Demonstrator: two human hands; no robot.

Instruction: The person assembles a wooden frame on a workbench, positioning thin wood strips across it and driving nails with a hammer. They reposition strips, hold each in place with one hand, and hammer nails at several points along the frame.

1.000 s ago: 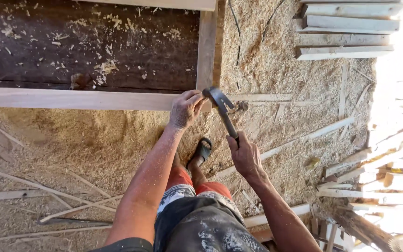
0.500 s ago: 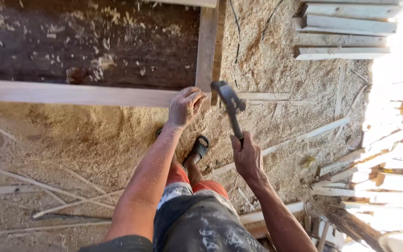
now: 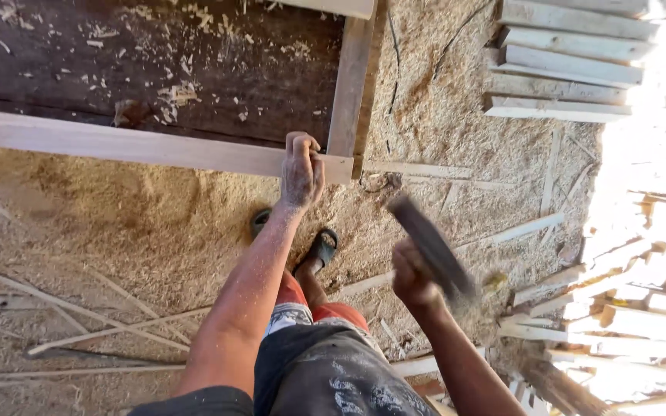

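My left hand [image 3: 302, 171] reaches forward on a straight, outstretched arm, fingers curled downward and pinched together. My right hand [image 3: 412, 279] sits closer to my body, fist clenched tight, wrist cocked back, forearm bent.

Sawdust [image 3: 156, 231] covers the whole ground in a thick, pale tan layer, with thin wood offcuts [image 3: 102, 323] and slivers scattered across it. At the top, a dark, worn board surface [image 3: 156, 69] is littered with light wood chips, and a stack of pale sawn planks [image 3: 564, 62] lies at the upper right. Harsh sunlight washes out the right edge, where a jumbled pile of short timber pieces [image 3: 634, 308] sits half lost in the glare.
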